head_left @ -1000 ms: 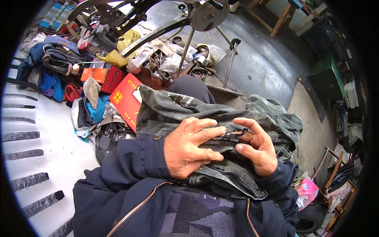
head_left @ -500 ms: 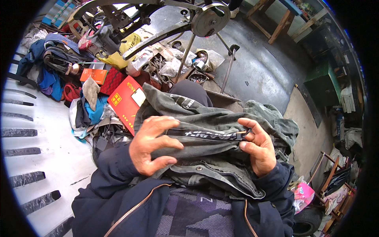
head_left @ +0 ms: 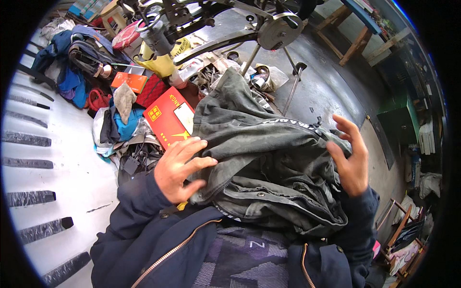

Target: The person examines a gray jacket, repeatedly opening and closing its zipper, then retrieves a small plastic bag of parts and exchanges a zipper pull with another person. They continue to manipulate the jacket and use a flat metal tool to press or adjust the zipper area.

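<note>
A worn grey-green jacket point(head_left: 269, 163) lies bunched over my lap, with a zip, a snap button and a dark printed strip point(head_left: 300, 126) along its far side. My left hand point(head_left: 178, 170) is at the jacket's left side with its fingers spread; their tips rest on or just over the cloth. Beyond the jacket's right side, my right hand point(head_left: 353, 161) is raised with thumb and fingers apart and nothing between them. Folds hide much of the jacket's shape.
Ahead stands a metal machine with a round wheel point(head_left: 280, 31). A red box point(head_left: 169, 117) and heaped cloths point(head_left: 127, 127) lie to the left, beside a white slatted bench point(head_left: 86, 192). A wooden-legged stool point(head_left: 343, 36) is at the far right.
My right hand has let go of the jacket's printed strip and moved right, opening. The strip now lies farther from me, and the jacket's far part has spread out ahead.
</note>
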Demonstrator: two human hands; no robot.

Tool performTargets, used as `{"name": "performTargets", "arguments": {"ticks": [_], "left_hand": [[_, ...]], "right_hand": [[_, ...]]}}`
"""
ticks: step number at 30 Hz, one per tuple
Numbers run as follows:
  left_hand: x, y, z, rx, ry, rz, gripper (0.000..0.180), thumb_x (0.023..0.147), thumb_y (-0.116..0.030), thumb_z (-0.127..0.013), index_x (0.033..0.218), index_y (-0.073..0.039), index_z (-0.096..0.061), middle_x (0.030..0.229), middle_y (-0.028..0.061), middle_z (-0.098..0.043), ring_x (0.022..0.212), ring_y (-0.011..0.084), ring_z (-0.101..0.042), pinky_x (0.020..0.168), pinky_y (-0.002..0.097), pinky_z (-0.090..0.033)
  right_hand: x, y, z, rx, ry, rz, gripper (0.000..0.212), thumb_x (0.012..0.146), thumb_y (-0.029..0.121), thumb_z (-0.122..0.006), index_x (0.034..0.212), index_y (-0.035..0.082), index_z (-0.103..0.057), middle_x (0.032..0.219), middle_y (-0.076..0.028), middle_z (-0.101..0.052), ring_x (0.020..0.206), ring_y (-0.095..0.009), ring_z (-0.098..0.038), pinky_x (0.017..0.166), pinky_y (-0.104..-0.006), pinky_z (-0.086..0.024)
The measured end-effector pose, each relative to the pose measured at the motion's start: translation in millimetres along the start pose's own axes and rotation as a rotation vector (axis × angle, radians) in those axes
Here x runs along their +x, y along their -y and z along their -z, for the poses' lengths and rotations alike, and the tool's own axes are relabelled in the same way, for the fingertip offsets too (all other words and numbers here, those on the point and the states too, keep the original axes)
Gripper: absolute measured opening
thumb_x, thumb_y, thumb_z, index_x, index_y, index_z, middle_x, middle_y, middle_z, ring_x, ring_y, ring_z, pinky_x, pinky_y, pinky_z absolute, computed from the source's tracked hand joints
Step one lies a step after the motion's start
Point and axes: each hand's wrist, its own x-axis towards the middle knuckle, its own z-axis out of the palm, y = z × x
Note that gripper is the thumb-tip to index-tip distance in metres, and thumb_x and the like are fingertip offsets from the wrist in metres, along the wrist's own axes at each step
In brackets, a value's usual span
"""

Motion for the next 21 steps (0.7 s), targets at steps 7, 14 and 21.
{"name": "performTargets", "arguments": {"ticks": [7, 14, 21], "left_hand": [[33.0, 46.0, 7.0, 0.189, -0.453, 0.011, 0.021, 0.075, 0.006, -0.069, 0.091, -0.008, -0.071, 0.085, 0.0100, -0.071, 0.080, 0.0338, -0.067, 0.076, 0.0454, -0.051], [47.6, -34.3, 22.8, -0.825, -0.052, -0.330, 0.037, 0.090, -0.007, -0.082, 0.123, 0.002, -0.069, 0.112, 0.0231, -0.074, 0.102, 0.0360, -0.073, 0.092, 0.0442, -0.058], [58.0, -36.2, -10.8, -0.381, 0.048, -0.148, 0.067, 0.085, -0.022, -0.088, 0.143, -0.003, -0.060, 0.131, 0.0203, -0.068, 0.122, 0.0398, -0.066, 0.105, 0.0449, -0.054]], "right_hand": [[-51.3, 70.6, 43.2, 0.167, 0.761, 0.112, 0.056, 0.081, 0.018, -0.089, 0.129, -0.002, -0.068, 0.123, -0.020, -0.072, 0.110, -0.039, -0.071, 0.093, -0.0430, -0.057], [-75.3, 42.1, 57.5, 0.042, 0.493, -0.160, 0.012, 0.086, -0.003, -0.073, 0.097, -0.001, -0.072, 0.078, -0.020, -0.069, 0.071, -0.038, -0.071, 0.067, -0.0371, -0.055], [-27.1, 6.8, 98.1, 0.381, 0.435, -0.153, 0.034, 0.106, 0.026, -0.060, 0.085, -0.001, -0.061, 0.071, 0.001, -0.047, 0.071, -0.009, -0.046, 0.068, -0.0290, -0.041]]}}
